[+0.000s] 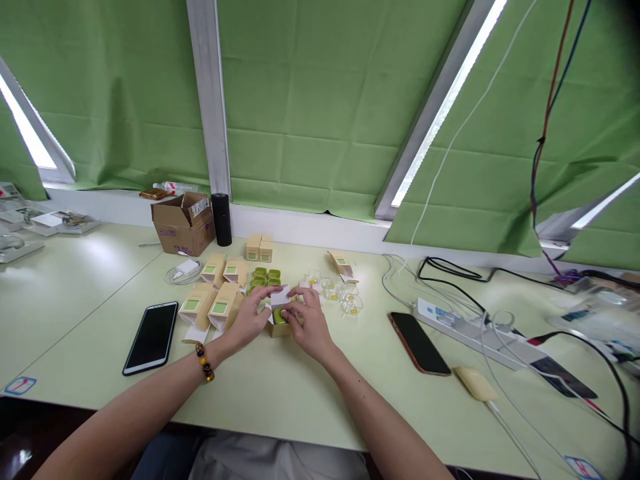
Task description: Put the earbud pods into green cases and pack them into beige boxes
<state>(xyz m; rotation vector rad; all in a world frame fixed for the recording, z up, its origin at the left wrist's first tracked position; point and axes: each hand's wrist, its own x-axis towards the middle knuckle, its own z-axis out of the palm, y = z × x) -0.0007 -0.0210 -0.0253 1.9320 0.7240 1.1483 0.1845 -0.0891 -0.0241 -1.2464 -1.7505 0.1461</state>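
Between my hands stands a small kraft-paper box (281, 331) with its white-lined flap raised and a green square container (279, 316) inside. My left hand (253, 315) pinches the box at its left side and flap. My right hand (309, 321) is closed around the right side, its fingertips at the flap and the green container. Just behind are several green containers (260, 275). Clear plastic pieces with yellow spots (353, 304) lie to the right. Several kraft boxes with open flaps (225, 303) stand left of my left hand.
Two closed kraft boxes (259, 248) and another open one (343, 267) stand farther back. A white-edged phone (151, 338) lies left, another phone (419, 342) right. Beyond it are a power strip (470, 333), a yellow mouse-like device (475, 384) and loose cables. A brown carton (183, 227) and black cylinder (221, 220) stand by the wall.
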